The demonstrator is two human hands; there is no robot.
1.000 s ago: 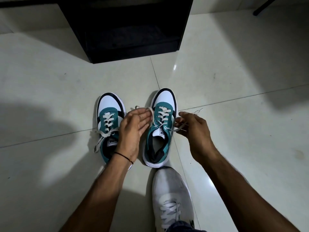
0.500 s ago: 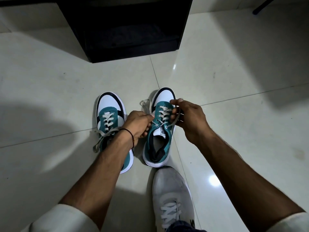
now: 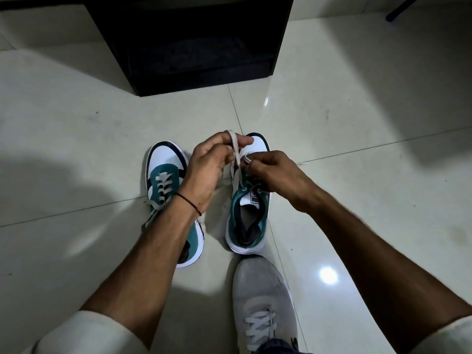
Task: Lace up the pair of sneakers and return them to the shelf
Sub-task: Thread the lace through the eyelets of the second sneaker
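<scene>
Green and white, the two sneakers sit side by side on the shiny floor tiles, near the black shelf. The left hand pinches the white lace and lifts it above the right sneaker, so the loop has room. The right hand pinches the other part of the lace low by the tongue, likely to keep it tight. The left sneaker is laced, with loose ends. A grey shoe waits close behind.
</scene>
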